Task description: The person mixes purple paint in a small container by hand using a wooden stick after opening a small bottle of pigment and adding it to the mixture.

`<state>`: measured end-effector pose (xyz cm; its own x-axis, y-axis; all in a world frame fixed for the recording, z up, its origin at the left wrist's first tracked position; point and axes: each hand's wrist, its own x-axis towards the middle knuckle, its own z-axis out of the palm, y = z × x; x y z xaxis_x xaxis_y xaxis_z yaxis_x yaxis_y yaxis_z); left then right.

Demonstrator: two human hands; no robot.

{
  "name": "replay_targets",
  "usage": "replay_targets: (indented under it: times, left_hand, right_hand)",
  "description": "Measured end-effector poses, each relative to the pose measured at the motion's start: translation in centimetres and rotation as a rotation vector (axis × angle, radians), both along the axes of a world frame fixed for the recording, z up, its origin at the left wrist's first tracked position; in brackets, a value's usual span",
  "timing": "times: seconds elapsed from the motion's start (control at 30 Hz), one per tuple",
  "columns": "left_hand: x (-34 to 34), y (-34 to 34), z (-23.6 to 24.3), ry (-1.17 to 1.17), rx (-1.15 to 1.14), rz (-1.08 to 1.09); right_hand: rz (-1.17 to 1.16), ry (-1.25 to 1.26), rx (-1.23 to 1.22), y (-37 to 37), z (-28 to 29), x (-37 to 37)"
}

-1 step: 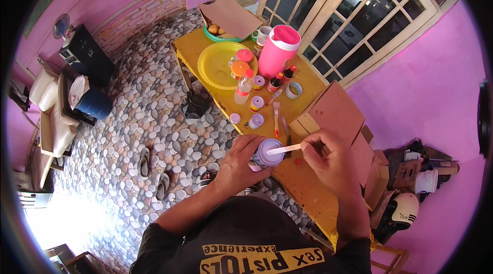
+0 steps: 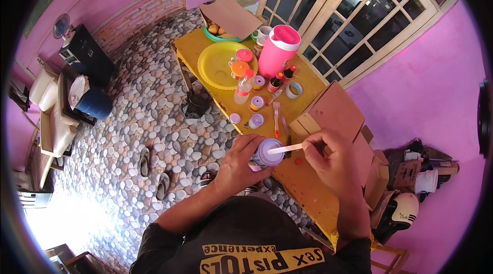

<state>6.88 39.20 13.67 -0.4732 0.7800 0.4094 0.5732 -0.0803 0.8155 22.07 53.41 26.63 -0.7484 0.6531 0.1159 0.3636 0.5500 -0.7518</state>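
My left hand (image 2: 240, 163) is wrapped round a small round tub (image 2: 270, 152) at the table's near edge, and pale lilac shows at its top. In my right hand (image 2: 326, 161) a flat pale stick (image 2: 285, 148) is pinched between thumb and fingers. The stick's far end rests at the tub's lilac surface; how deep it goes I cannot tell. Beyond the tub stand several small lilac-topped pots, among them a pot (image 2: 256, 121) and a pot with a yellow and red label (image 2: 257, 103). A flat paintbrush (image 2: 277, 120) with a red-tipped handle lies beside them.
On the yellow table (image 2: 308, 192) are a pink jug (image 2: 280, 52), a yellow tray (image 2: 213, 64), a clear bottle (image 2: 243, 91), dark red-capped bottles and a tape roll (image 2: 294, 90). Cardboard boxes (image 2: 334, 112) stand at the right. Sandals (image 2: 163, 186) lie on the pebble-patterned floor.
My right hand has shifted very slightly to the right with the stick. Otherwise the scene looks the same.
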Motion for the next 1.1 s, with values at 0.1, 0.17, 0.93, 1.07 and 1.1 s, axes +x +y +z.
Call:
replay_targets:
  times: [0.1, 0.17, 0.93, 1.07, 1.1]
  left_hand:
    - [0.0, 0.0, 0.2, 0.005, 0.003, 0.001]
    - [-0.1, 0.0, 0.2, 0.010, 0.009, 0.003]
    - [-0.1, -0.2, -0.1, 0.017, 0.013, -0.032]
    - [-0.1, -0.3, -0.3, 0.018, 0.021, -0.015]
    - [-0.1, -0.2, -0.3, 0.018, 0.028, -0.014]
  right_hand:
    - [0.034, 0.034, 0.115, 0.0, 0.7, 0.2]
    - [0.029, 0.027, 0.128, -0.2, 1.3, 0.1]
    - [0.298, -0.056, 0.594, -1.0, -1.7, -2.0]
    - [0.345, -0.116, 0.530, -0.7, -1.3, -1.5]
    - [0.344, -0.118, 0.531, -0.8, -1.3, -1.5]
